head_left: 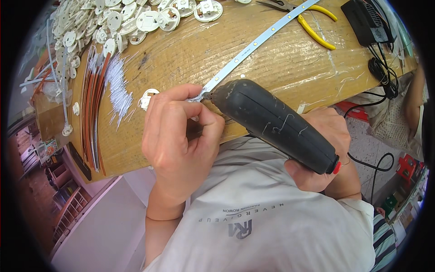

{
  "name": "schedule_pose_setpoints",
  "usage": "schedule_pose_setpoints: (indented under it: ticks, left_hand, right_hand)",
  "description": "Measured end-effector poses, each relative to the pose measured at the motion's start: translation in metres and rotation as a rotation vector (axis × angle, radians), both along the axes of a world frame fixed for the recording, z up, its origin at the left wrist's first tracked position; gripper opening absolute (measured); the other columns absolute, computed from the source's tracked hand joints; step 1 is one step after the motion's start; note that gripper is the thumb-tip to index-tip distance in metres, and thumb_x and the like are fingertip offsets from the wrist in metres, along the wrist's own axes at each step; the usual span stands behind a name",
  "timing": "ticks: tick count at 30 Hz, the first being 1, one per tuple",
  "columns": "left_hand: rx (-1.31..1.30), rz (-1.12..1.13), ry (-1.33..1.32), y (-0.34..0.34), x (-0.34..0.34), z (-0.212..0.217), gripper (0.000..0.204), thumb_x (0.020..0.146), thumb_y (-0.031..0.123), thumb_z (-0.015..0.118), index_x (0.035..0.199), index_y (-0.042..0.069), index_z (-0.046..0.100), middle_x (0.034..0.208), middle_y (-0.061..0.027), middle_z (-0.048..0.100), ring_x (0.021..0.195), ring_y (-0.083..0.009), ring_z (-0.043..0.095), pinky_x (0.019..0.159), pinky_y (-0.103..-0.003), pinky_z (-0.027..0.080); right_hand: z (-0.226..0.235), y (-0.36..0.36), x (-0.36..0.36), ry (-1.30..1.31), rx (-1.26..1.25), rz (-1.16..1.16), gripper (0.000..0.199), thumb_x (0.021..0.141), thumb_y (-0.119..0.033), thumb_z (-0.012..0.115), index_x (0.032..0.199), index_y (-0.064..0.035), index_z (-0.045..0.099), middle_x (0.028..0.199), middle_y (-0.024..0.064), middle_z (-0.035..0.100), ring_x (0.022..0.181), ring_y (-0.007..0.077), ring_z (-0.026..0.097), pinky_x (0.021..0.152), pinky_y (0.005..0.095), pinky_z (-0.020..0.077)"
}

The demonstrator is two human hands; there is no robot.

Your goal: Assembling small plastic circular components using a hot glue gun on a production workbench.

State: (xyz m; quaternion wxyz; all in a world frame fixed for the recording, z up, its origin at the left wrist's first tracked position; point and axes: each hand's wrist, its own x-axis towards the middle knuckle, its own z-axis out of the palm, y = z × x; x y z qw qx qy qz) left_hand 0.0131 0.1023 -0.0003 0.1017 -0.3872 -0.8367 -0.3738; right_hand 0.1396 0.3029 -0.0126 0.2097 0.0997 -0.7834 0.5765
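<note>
My left hand [176, 129] is closed in a pinch at the near end of a narrow pale-blue LED strip [245, 52]. The strip runs up and away to the right over the table. My right hand [330, 131] is wrapped round a thick black hand-held power tool [278, 122] with a red piece at its rear end. The tool's tapered nose points left and meets the strip's end at my left fingertips. Fingers and tool hide the exact contact. A white round plastic part [146, 99] lies just left of my left hand.
White round plastic parts [115, 20] are heaped at the far left. Below them lie long brown wires [92, 113] and short white wires [118, 86]. Yellow-handled pliers [312, 35] rest at the far side, and a black power adapter [364, 22] with coiled cable [383, 72] stands at the right.
</note>
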Motion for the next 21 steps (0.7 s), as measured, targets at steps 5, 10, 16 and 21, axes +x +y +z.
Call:
schedule_pose_setpoints:
  ticks: [5, 10, 16, 21]
  left_hand:
    - [-0.010, 0.007, 0.005, 0.0007, -0.0004, 0.0022, 0.025, 0.068, -0.015, 0.073, 0.079, 0.000, 0.057, 0.095, -0.0150, 0.071, 0.072, -0.0249, 0.063, 0.060, -0.032, 0.051]
    - [-0.028, 0.013, -0.002, 0.0011, 0.0002, 0.0034, 0.023, 0.069, -0.014, 0.073, 0.079, 0.000, 0.058, 0.097, -0.0156, 0.071, 0.072, -0.0240, 0.064, 0.059, -0.032, 0.052]
    - [-0.006, 0.021, -0.024, -0.0006, 0.0008, 0.0033, 0.021, 0.071, -0.014, 0.074, 0.080, -0.001, 0.059, 0.099, -0.0160, 0.072, 0.074, -0.0227, 0.066, 0.058, -0.031, 0.053]
    - [-0.019, 0.001, -0.038, -0.0003, 0.0002, 0.0046, 0.020, 0.072, -0.014, 0.073, 0.081, -0.001, 0.060, 0.100, -0.0150, 0.071, 0.070, -0.0187, 0.065, 0.055, -0.028, 0.053]
  right_hand:
    - [0.0008, -0.0001, 0.0009, -0.020, -0.002, -0.001, 0.029, 0.058, -0.006, 0.072, 0.085, 0.0028, 0.068, 0.063, 0.0083, 0.062, 0.047, 0.0242, 0.060, 0.047, 0.0291, 0.0467]
    - [-0.0002, 0.0000, 0.0015, -0.015, -0.033, -0.016, 0.028, 0.055, -0.005, 0.071, 0.082, 0.0018, 0.068, 0.064, 0.0080, 0.061, 0.047, 0.0250, 0.059, 0.047, 0.0290, 0.0457]
    - [-0.0031, 0.0004, 0.0036, 0.005, -0.029, -0.044, 0.032, 0.052, -0.001, 0.066, 0.083, 0.0011, 0.069, 0.066, 0.0088, 0.063, 0.048, 0.0258, 0.059, 0.048, 0.0290, 0.0458]
    - [0.0005, 0.0015, 0.0030, -0.039, -0.022, -0.014, 0.031, 0.052, -0.002, 0.067, 0.083, 0.0013, 0.069, 0.066, 0.0089, 0.063, 0.048, 0.0258, 0.060, 0.048, 0.0289, 0.0459]
